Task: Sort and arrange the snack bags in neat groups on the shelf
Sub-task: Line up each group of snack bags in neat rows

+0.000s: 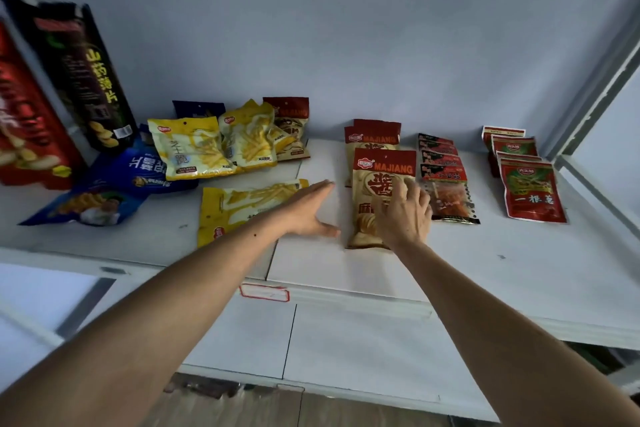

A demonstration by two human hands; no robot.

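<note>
The right hand (403,215) lay flat on the front MAJIANG bag (372,184) on the shelf (346,263), its fingers (405,189) released, grasping nothing. Left of this bag, the left hand (308,210) hovered with straight fingers, just beside a yellow fries bag (235,208). Right of the MAJIANG bag lay a row of dark red packets (445,170).

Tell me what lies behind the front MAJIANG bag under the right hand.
Behind the front MAJIANG bag, which the right hand rests on, two more MAJIANG bags lie overlapped on the shelf. Only their red tops show; their lower parts are covered.
</note>
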